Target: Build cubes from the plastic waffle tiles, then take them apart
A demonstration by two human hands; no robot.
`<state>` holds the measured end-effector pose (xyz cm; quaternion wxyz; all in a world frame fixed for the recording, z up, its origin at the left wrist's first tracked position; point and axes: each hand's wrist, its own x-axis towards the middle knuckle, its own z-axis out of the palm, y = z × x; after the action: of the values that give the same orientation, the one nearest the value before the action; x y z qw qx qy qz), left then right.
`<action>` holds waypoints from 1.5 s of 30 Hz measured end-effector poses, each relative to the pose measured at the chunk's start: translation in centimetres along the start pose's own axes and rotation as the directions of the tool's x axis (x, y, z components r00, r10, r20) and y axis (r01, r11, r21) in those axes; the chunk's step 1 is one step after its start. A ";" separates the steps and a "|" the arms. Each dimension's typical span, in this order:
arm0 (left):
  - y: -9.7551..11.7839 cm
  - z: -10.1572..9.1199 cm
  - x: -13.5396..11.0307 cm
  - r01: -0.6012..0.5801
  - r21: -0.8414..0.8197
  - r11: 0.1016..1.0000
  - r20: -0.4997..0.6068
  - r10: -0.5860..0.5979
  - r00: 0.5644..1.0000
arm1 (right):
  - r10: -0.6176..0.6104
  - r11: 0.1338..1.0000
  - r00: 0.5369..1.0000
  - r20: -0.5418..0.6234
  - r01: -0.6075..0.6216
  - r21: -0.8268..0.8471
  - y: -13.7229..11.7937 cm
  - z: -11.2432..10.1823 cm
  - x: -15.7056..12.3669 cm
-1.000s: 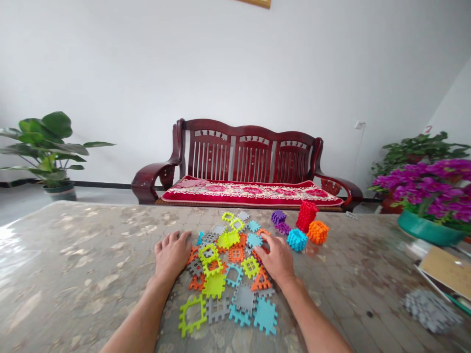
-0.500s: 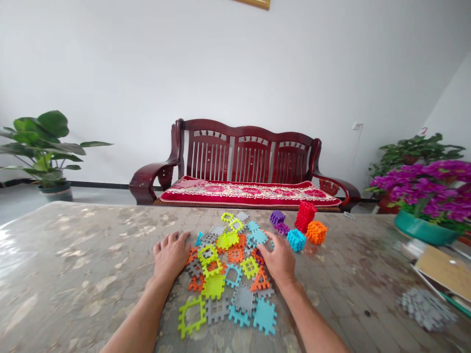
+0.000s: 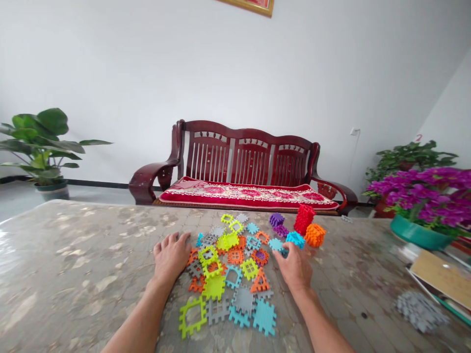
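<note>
A pile of flat interlocking plastic tiles (image 3: 228,267) in green, orange, grey, blue and purple lies on the marbled table (image 3: 81,260). My left hand (image 3: 171,257) rests flat and open on the pile's left edge. My right hand (image 3: 294,268) is to the pile's right, its fingers pinched on a small blue tile (image 3: 275,244). Just beyond its fingertips stands a blue cube of joined tiles (image 3: 295,239). An orange cube (image 3: 315,235), a red tower (image 3: 304,219) and purple pieces (image 3: 277,221) stand behind that.
A grey clump of tiles (image 3: 419,310) lies at the table's right, near a brown board (image 3: 441,277) and a teal pot of purple flowers (image 3: 423,235). A dark wooden bench with a red cushion (image 3: 250,191) stands beyond the table. A potted plant (image 3: 44,147) is far left.
My right hand has moved right off the pile, carrying a blue tile toward the blue cube. My left hand has stayed put. The camera has tipped slightly.
</note>
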<state>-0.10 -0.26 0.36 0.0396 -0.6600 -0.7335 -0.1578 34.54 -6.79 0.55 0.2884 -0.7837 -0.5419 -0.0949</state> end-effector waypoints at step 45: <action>0.3 -0.5 -0.2 0.025 -0.025 0.999 0.020 -0.025 0.999 | -0.262 0.918 0.963 -0.055 0.266 0.293 0.5 1.1 -1.0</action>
<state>0.19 -0.57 0.83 0.0220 -0.6527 -0.7399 -0.1611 34.41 -7.10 -1.01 0.3915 -0.6503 -0.6486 -0.0561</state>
